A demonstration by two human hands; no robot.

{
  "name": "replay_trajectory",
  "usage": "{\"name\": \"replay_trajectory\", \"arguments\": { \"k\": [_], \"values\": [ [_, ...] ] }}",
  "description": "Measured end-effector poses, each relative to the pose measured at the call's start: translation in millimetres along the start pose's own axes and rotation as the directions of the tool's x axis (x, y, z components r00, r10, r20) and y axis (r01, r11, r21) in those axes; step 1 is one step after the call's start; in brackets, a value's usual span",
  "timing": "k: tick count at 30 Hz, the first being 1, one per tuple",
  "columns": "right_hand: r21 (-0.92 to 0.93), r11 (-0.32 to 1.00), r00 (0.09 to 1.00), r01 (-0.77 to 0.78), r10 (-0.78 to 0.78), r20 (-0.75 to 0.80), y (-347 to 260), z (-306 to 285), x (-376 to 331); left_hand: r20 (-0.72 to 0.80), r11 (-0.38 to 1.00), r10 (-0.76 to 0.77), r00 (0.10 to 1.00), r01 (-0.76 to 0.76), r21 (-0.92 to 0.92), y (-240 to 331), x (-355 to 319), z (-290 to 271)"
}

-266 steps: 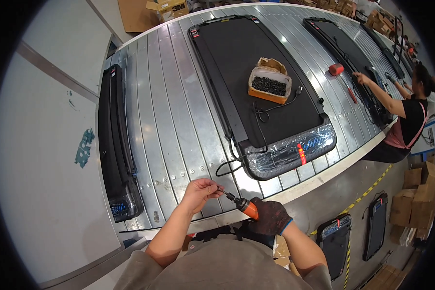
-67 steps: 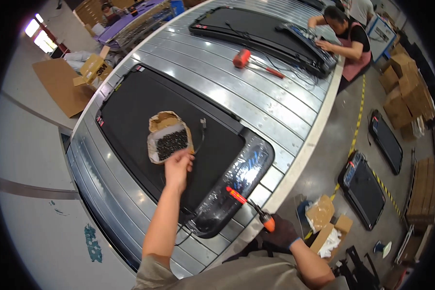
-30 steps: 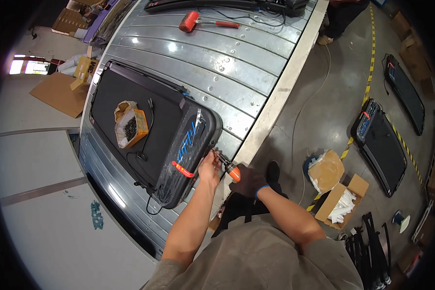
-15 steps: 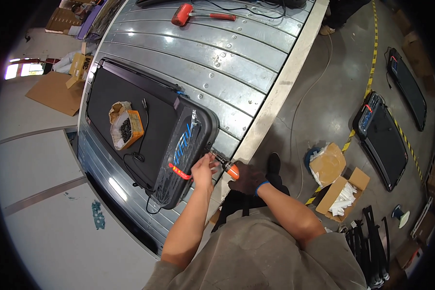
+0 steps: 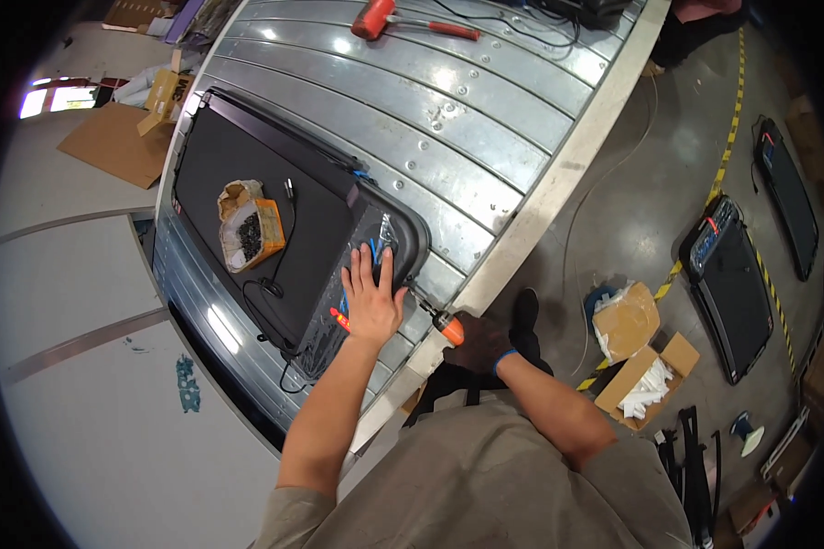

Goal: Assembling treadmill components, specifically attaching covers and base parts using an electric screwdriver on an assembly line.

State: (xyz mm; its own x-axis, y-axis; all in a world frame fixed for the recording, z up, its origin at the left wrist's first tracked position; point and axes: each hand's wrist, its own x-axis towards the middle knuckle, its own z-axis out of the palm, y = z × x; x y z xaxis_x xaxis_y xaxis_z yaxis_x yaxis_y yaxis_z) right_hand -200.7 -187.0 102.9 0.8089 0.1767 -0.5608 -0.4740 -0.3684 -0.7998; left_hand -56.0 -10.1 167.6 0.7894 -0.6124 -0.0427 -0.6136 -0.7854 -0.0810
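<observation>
A black flat treadmill (image 5: pixel 316 240) lies on the slatted metal table. Fingers spread, my left hand (image 5: pixel 373 309) rests flat on its film-wrapped end panel (image 5: pixel 317 346), partly covering a blue-marked area and a red tag (image 5: pixel 339 318). My right hand (image 5: pixel 479 344), in a dark glove, grips an orange-and-black power screwdriver (image 5: pixel 448 328). The tool's bit points at the side edge of that panel; whether it sits in a screw is too small to tell. An orange carton of small dark screws (image 5: pixel 270 227) stands on the belt beside a black power cord (image 5: pixel 288 218).
A red mallet (image 5: pixel 375 18) lies on the far slats (image 5: pixel 448 110). To the right, on the floor, are an open box of white pieces (image 5: pixel 651 389), a bag-lined container (image 5: pixel 627 320) and two more treadmills (image 5: pixel 727 293). A person stands at the top right.
My left hand has left the screwdriver's tip and opened out flat on the end panel. My right hand keeps the screwdriver at the panel's edge. The whole view has shifted slightly.
</observation>
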Motion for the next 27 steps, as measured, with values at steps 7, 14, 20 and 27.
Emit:
{"name": "replay_trajectory", "arguments": {
  "k": [7, 14, 20, 27],
  "values": [
    [0.023, 0.999, 0.999, 0.031, -0.031, 0.023, 24.3, 7.1, 6.1, 0.331, 0.982, 0.05, 0.942, -0.107, 0.157, 5.0, -1.9, -0.7],
    [-0.076, 0.996, 0.999, 0.043, -0.042, 0.013, 70.6, -23.3, -1.5, 0.166, 0.997, 0.077, 0.983, -0.08, 0.012, 41.1, -1.5, 43.5],
    [-0.209, 0.976, 0.994, -0.066, 0.045, -0.1, 158.4, -90.4, -53.7, -0.406, 0.839, -0.396, 0.824, 0.144, -0.525, -27.2, 49.5, 41.8],
    [-0.27, 0.932, 0.948, -0.242, 0.167, -0.272, 187.5, -141.7, -100.3, -0.145, 0.774, -0.466, 0.873, 0.323, -0.545, -126.5, 86.7, 105.0]
  ]
}}
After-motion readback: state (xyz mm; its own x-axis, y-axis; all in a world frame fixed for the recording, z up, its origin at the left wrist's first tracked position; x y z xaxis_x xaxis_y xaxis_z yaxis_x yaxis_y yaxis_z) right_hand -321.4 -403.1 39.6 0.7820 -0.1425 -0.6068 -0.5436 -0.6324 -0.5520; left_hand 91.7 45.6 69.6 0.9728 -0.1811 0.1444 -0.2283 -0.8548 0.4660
